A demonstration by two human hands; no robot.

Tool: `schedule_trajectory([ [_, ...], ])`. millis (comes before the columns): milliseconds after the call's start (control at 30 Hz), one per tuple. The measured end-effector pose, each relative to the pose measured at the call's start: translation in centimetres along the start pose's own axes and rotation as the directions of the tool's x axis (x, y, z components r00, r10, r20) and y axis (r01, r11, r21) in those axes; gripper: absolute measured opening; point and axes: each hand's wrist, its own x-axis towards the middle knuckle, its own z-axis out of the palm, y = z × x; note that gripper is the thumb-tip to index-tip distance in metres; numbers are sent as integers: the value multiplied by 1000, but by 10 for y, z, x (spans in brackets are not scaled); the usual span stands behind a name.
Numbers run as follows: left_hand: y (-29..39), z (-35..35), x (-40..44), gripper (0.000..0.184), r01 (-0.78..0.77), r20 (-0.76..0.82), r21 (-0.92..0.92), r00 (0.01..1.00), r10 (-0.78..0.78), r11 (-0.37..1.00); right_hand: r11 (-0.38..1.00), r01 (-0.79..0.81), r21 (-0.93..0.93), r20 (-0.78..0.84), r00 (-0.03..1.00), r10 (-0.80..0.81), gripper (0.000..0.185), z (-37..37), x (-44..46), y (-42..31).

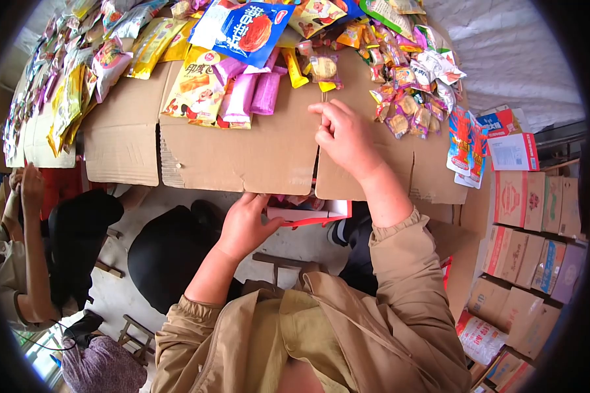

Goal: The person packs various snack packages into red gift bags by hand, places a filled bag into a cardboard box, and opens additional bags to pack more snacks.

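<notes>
A tan cloth jacket [242, 340] bulks nearest. The left hand [244, 226], thumb spread, is at an open red-and-white card box [298, 215] below the brown cardboard tabletop's [242, 157] near edge; the right hand [345, 134] curls above, its pinch unclear to me. The box seems light, crushable: best held by its walls.

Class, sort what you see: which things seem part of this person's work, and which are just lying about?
Likely part of the work:
red-and-white box, by the left hand
snack packets on the tabletop
cardboard beneath them and the right hand

Probably just lying about:
stacked cartons, at right
white sheet, beyond the packets
</notes>
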Motion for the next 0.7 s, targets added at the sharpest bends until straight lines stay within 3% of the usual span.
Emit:
schedule_trajectory([
  [167,3,-2,1,57,91,57,-27,994,-89,995,1000,-21,-16,6,1000,21,33,0,2,-1],
  [500,-2,1,-1,60,-16,-19,12,1000,16,1000,999,-13,-40,-14,1000,12,32,2,2,-3],
  [700,3,-2,2,57,92,47,-42,995,-90,995,999,-14,-53,-14,1000,14,32,2,1,-3],
])
